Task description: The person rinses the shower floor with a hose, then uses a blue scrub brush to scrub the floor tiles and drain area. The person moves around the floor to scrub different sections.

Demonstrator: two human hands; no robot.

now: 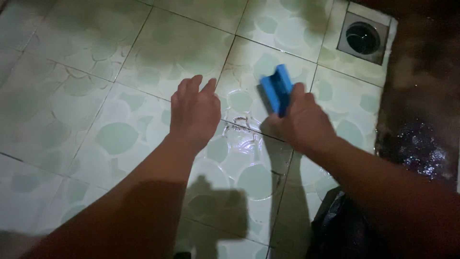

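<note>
Two hands work the wet tiled floor point(120, 72): your right hand point(302, 122) grips a blue scrub brush point(278, 88) against the tiles near the drain point(362, 38), while your left hand point(194, 112) lies flat, fingers together, bracing you.

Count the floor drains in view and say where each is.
1: a square floor drain at the top right, beyond the right hand gripping the blue brush. Others may lie outside the frame.
</note>
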